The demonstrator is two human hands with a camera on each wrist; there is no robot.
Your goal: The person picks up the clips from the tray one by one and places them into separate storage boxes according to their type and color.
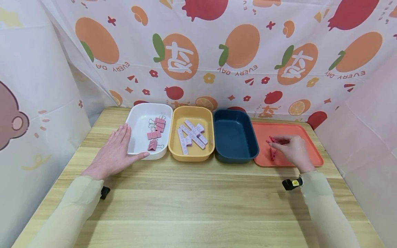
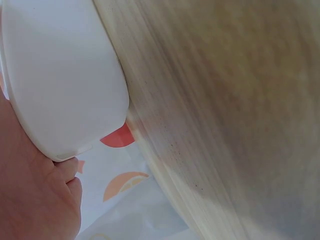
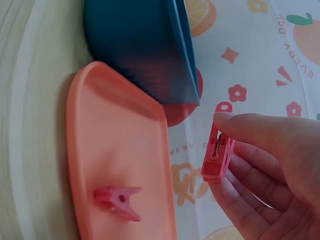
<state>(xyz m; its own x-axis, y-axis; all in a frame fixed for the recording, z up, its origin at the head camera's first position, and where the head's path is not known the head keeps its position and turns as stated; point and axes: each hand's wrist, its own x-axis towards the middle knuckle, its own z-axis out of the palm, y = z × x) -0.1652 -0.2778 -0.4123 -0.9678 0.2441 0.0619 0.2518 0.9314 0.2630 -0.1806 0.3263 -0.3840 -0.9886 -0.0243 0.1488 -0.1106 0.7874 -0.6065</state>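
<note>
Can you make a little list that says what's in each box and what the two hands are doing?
white box: pink binder clips
yellow box: pale pink rulers
blue box: nothing seen inside
orange tray: one pink clothespin lying on it
left hand: flat on the wooden table, touching the white box
right hand: over the tray, pinching a second clothespin

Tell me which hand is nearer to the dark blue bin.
Right. The right hand holds a red clothespin over the orange tray beside the dark blue bin; the left hand rests against the white bin, two bins away.
</note>
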